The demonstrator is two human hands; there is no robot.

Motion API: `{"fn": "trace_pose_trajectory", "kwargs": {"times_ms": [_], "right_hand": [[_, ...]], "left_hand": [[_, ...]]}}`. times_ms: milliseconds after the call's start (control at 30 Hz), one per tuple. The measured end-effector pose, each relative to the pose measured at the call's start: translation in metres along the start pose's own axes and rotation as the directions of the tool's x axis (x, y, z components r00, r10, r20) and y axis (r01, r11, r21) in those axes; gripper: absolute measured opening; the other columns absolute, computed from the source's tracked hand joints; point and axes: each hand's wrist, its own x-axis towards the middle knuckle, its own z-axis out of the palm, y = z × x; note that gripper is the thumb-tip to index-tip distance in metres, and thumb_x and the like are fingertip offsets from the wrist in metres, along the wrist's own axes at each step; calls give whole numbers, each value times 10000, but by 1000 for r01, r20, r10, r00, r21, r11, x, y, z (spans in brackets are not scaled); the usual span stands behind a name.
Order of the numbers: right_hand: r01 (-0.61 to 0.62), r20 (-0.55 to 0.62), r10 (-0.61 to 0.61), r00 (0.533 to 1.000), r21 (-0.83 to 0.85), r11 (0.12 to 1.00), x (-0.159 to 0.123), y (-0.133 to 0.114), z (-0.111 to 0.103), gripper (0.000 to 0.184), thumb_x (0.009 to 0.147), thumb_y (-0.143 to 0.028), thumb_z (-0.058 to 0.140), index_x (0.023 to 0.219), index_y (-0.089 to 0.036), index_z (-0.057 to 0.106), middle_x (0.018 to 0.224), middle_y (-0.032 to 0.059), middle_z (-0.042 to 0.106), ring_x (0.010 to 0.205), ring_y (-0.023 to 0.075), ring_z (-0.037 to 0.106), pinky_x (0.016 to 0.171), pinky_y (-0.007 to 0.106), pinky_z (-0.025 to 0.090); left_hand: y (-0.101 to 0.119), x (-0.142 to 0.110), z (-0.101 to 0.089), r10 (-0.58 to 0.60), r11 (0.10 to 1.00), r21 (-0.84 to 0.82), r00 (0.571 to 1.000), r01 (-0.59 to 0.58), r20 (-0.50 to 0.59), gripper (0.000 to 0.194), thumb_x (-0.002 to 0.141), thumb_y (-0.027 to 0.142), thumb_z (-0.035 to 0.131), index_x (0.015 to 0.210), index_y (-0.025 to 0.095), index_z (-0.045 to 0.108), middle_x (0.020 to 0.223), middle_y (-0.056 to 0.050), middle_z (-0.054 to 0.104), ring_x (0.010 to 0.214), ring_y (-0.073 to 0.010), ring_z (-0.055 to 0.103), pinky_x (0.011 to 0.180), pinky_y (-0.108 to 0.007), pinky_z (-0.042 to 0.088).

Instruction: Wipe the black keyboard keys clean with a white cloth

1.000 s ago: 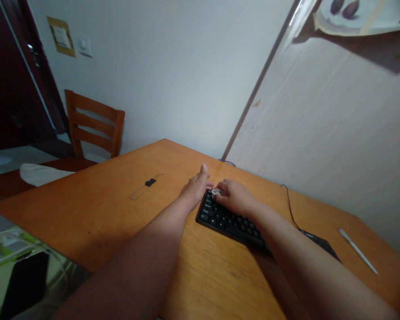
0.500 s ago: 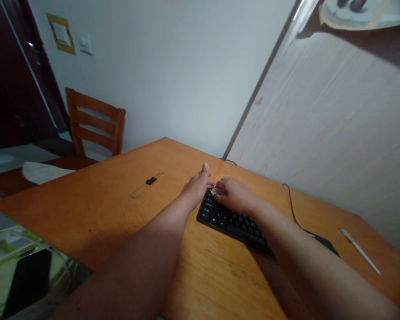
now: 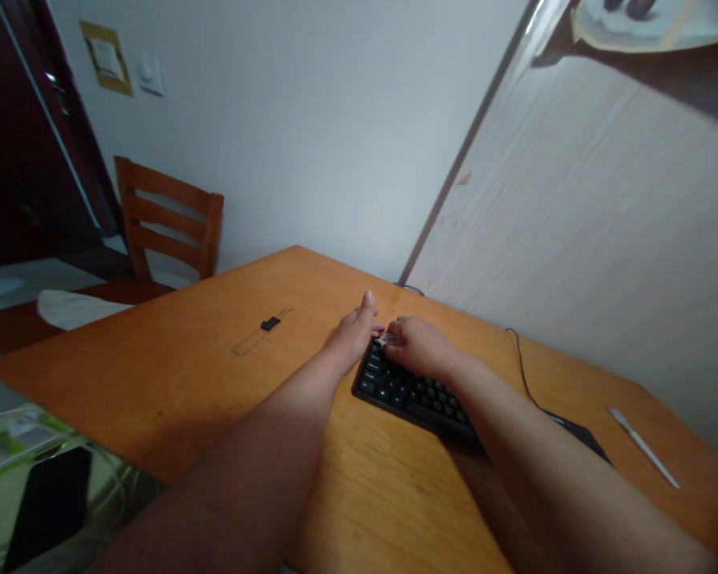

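Note:
A black keyboard [image 3: 419, 396] lies on the wooden table, its left end showing and its right part covered by my right forearm. My left hand [image 3: 354, 333] rests at the keyboard's far left corner, thumb up and fingers stretched forward. Over the upper left keys, my right hand [image 3: 419, 344] is closed on a small crumpled white tissue [image 3: 385, 340]. Only a bit of the tissue sticks out beyond the fingers, against the keys. Left of my hands lies a wire keycap puller [image 3: 270, 324] with a black middle piece.
The wooden table [image 3: 215, 391] runs back to the wall. A white stick-like tool [image 3: 645, 448] lies at the right, near a dark flat object [image 3: 580, 434]; a black cable [image 3: 520, 367] trails there. A wooden chair [image 3: 171, 223] stands beyond the left edge, a black phone-like slab [image 3: 51, 506] below it.
My right hand shifts very slightly over the upper left keys with the tissue. My left hand holds its place; the keyboard stays put. The view has moved a little.

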Motion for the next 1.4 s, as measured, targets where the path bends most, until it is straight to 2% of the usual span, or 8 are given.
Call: {"fn": "trace_pose_trajectory", "kwargs": {"times_ms": [133,300,433,600,867,1033,1200,1400], "right_hand": [[19,21,-19,1000,6,1000,0,1,1,213,809,-328,582,932,-192,690,933,89,694,813,213,606,605,291,334],[21,-32,-21,999,-5,1000,-2,0,2,219,820,-333,565,942,-193,681,938,92,688,828,220,606,606,293,330],[19,-16,-19,1000,13,1000,-4,-1,3,215,818,-344,581,938,-191,674,933,86,685,820,213,603,602,289,328],[9,-57,-7,998,26,1000,-3,3,3,198,822,-339,583,923,-193,670,934,83,677,815,207,586,598,287,321],[-44,-67,59,996,204,978,-13,27,0,192,842,-350,570,848,-180,657,847,57,674,716,161,566,594,260,338],[-4,-19,6,1000,132,991,-19,23,5,189,818,-350,601,904,-197,672,893,59,675,775,179,582,617,267,342],[-3,-35,4,999,23,1000,-19,15,3,200,824,-328,596,945,-193,678,959,82,668,843,203,582,640,280,350],[15,-8,-15,1000,14,1000,-20,12,1,207,824,-322,596,962,-194,679,958,87,668,855,213,585,648,287,352]], "left_hand": [[2,-1,0,5,1000,-4,1000,-4,22,863,831,810,156,1220,173,590,1029,-124,738,993,-278,680,875,-377,479],[0,-1,-1,15,1000,23,1000,-15,15,857,840,801,155,1220,171,593,1051,-122,734,992,-270,679,885,-372,472],[-2,0,0,20,999,35,1000,-20,13,847,842,798,155,1221,180,595,1046,-117,737,1012,-275,672,879,-369,470],[-1,0,1,17,999,50,1000,-18,20,836,846,794,155,1217,185,592,1068,-115,732,1005,-269,674,884,-366,463],[0,-1,1,23,999,31,1000,-23,11,830,827,813,188,1172,180,599,1027,-124,732,936,-267,690,807,-357,495],[-2,-1,2,39,998,44,999,-38,-2,811,832,807,195,1163,186,598,1018,-127,732,943,-267,685,805,-361,496],[1,-2,3,25,999,31,1000,-25,-4,805,841,796,194,1173,182,595,1032,-133,730,952,-270,683,808,-360,500],[-2,0,2,36,999,39,999,-36,0,793,838,799,212,1161,187,600,1014,-129,733,938,-270,684,811,-368,498]]}}
